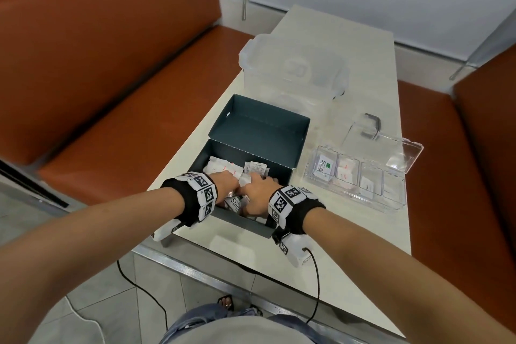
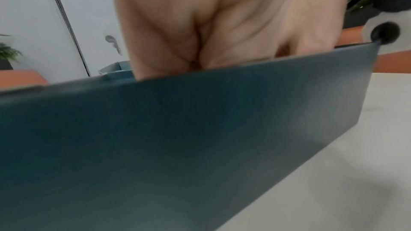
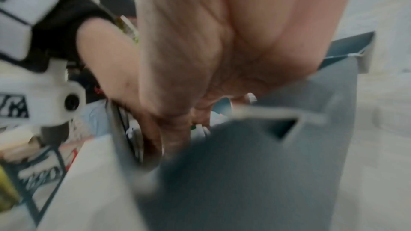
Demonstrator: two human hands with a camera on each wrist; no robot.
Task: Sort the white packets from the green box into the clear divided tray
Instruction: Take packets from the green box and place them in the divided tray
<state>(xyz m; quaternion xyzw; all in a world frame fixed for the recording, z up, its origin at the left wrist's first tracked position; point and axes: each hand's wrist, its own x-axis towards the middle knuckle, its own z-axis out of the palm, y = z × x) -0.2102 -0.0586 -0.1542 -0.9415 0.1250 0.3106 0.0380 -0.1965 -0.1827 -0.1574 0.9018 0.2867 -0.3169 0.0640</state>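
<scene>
The green box (image 1: 252, 227) stands open at the table's near edge, its lid (image 1: 262, 123) folded back. Several white packets (image 1: 223, 167) lie inside, one printed "Stevia" (image 1: 236, 204). Both hands are down in the box among them. My left hand (image 1: 231, 176) touches a crumpled white packet (image 1: 245, 178), and my right hand (image 1: 252, 194) lies just beside it. In the left wrist view the box wall (image 2: 177, 129) hides the fingers. In the right wrist view the fingers (image 3: 200, 110) curl among the packets, blurred. The clear divided tray (image 1: 396, 205) sits to the right with packets in three compartments.
A clear lidded container (image 1: 293, 64) stands behind the box. The tray's open lid (image 1: 391, 148) leans back at the right. Orange benches flank the white table (image 1: 349, 260). Black cables hang from my wrists over the near edge.
</scene>
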